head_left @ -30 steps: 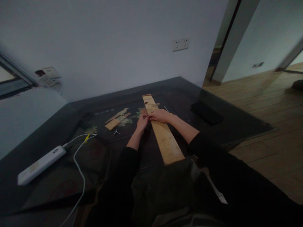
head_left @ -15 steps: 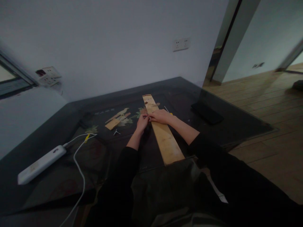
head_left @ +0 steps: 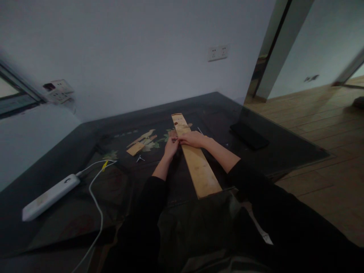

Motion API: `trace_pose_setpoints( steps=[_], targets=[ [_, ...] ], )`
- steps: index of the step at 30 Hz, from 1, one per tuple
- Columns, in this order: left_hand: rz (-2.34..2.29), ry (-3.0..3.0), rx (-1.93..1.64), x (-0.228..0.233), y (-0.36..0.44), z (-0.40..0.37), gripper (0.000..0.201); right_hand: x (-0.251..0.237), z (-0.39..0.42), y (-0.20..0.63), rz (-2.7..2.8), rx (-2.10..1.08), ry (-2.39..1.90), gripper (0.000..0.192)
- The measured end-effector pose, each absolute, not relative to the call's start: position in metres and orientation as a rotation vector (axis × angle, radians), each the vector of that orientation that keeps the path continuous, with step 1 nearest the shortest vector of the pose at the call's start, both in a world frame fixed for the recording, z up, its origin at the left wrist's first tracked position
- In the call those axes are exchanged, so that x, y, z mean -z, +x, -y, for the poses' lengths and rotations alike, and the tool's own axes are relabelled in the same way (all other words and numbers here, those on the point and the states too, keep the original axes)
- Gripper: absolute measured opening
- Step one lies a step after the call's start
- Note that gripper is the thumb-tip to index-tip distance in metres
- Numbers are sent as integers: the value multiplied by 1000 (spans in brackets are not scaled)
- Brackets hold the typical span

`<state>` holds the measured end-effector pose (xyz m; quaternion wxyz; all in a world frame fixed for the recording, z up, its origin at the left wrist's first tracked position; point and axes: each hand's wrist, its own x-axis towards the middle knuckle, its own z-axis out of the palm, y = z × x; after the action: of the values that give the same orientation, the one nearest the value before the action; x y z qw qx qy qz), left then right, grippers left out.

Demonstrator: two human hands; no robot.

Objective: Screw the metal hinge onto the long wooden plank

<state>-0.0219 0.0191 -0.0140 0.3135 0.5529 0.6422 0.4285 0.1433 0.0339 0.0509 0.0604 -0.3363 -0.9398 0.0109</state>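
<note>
We have a long wooden plank (head_left: pixel 196 161) lying on the dark table (head_left: pixel 284 151), running away from us. Our right hand (head_left: pixel 193 139) rests flat across it, fingers together, and our left hand (head_left: pixel 171 146) meets it at the plank's left edge; the fingertips seem pinched on something tiny, though we cannot tell what. Left of the hands lie a small wood offcut (head_left: pixel 134 149) and a few nails (head_left: pixel 139 158). Farther left sits a white power strip (head_left: pixel 51 197) with its cable (head_left: pixel 95 201). A dark flat object (head_left: pixel 249 135) lies to the right.
</note>
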Motion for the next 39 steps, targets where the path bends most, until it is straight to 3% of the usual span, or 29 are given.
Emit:
trace_pose_setpoints(
  steps=[9,15,21,29,35,39],
  targets=[
    [-1827,1619,-1026,-8,-20,-3,16,-61,-23,142,2767,-161,-1198,30],
    [-1832,1387,-1044,-16,-21,-3,14,-58,-5,136,2551,-178,-1474,47],
    [-1485,1001,-1136,-33,-20,8,8,-46,14,135,2413,-314,-1487,57],
    [-1460,949,-1096,-46,-22,13,7,-38,25,129,2328,-372,-1512,59],
    [-1839,1541,-1024,-39,-30,8,14,-31,19,132,2354,-363,-1477,55],
    [-1778,2011,-940,-37,-32,7,11,-29,14,133,2369,-384,-1471,61]
  ],
)
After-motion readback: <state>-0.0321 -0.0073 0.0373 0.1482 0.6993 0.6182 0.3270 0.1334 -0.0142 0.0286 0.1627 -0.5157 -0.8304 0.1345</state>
